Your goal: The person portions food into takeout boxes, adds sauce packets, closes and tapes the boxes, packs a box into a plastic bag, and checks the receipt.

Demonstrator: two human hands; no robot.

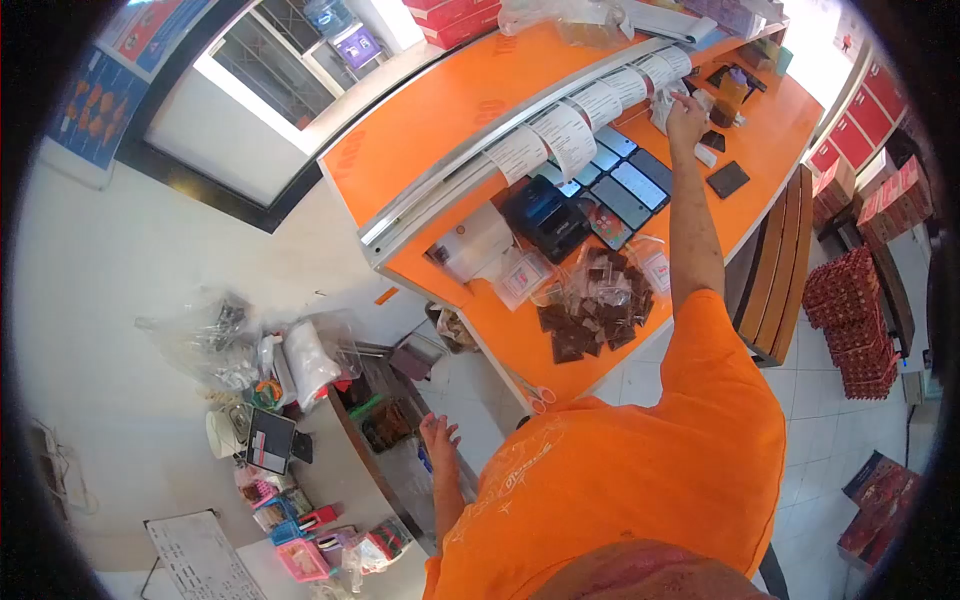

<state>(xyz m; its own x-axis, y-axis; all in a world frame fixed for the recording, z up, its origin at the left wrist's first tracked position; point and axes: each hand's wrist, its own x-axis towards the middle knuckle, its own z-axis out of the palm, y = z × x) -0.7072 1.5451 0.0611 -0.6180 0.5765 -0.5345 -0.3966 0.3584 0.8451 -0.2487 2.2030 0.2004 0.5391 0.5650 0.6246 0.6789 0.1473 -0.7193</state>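
My right hand (686, 116) reaches to the far part of the orange counter (470, 130), its fingers closed at a crumpled clear plastic bag (662, 108). My left hand (438, 440) hangs low beside the counter, fingers apart and nothing in them. Several phones (640, 185) lie in rows left of my right forearm, beside a black printer (545, 218). Nearer to me is a pile of small brown packets (600, 310), with clear bags (520, 277) around it. Scissors (541, 398) lie at the counter's near edge.
Paper slips (565, 135) hang along the counter's raised shelf. A bottle (731, 95) and a dark phone (727, 179) are near my right hand. A wooden bench (778, 270) stands to the right; a side desk (375, 490) with baskets is at lower left.
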